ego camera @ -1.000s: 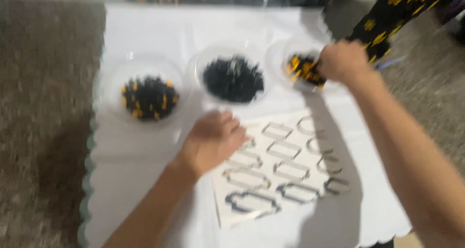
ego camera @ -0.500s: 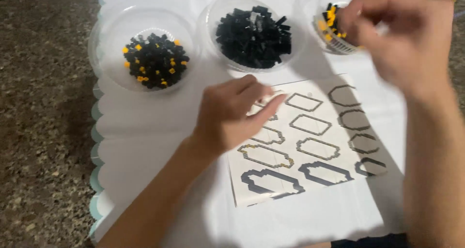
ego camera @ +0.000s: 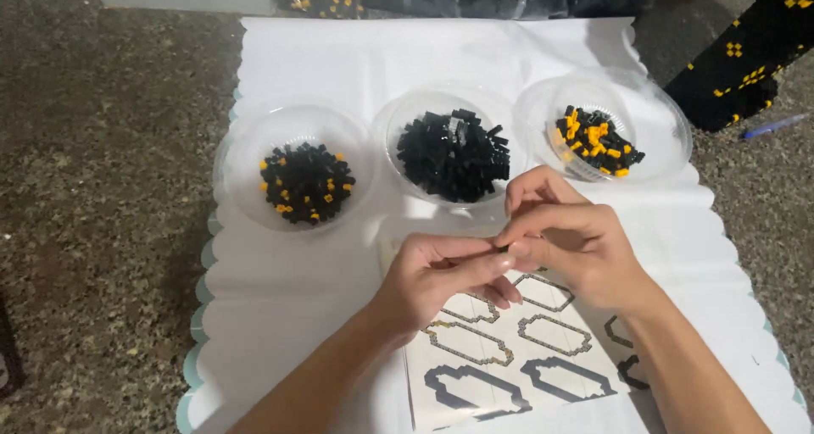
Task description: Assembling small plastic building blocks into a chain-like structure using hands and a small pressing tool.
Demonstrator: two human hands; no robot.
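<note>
Tiny building pieces (ego camera: 502,249), barely visible, sat at the centre of the frame, pinched where the fingertips of both hands met above the pattern sheet (ego camera: 509,349). The left hand (ego camera: 441,277) had its grip pressed together on them from the left, and the right hand (ego camera: 564,239) closed on them from the right, thumb and forefinger curled in. Judging by their size, they would be light, stiff and easy to drop, best taken by the edges with fingertips. Across the upper half of the frame stood three clear bowls on the white cloth (ego camera: 288,298): the left bowl (ego camera: 292,167) and right bowl (ego camera: 602,129) with black and orange bits, the middle bowl (ego camera: 449,146) with black ones.
</note>
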